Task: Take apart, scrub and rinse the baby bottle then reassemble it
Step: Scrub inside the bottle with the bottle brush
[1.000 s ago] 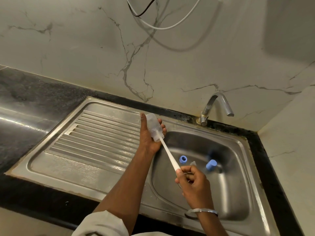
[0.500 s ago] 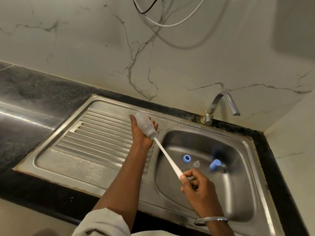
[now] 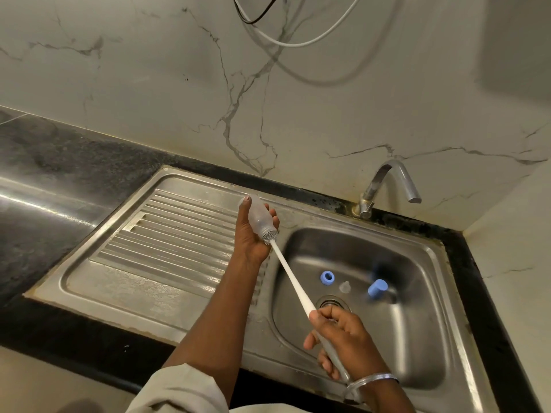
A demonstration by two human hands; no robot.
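My left hand [image 3: 252, 234] grips the clear baby bottle body [image 3: 258, 214], held tilted above the sink's edge with its mouth pointing down to the right. The grey head of the white bottle brush [image 3: 290, 274] sits in the bottle's mouth, with some bristles showing. My right hand [image 3: 343, 338] holds the brush's handle over the basin. On the basin floor lie the blue screw ring [image 3: 326, 277], the clear teat [image 3: 344, 286] and the blue cap [image 3: 377, 288].
The steel sink [image 3: 417, 242] has a ribbed drainboard [image 3: 167, 236] on the left and a drain [image 3: 332, 304] in the basin. A chrome tap [image 3: 387, 186] stands behind, turned off. Black counter [image 3: 59, 162] runs left; cables hang on the marble wall.
The brush has slid outward from the bottle, so its bristles now show at the mouth. My right hand has drawn back toward me, and the bottle has moved slightly left.
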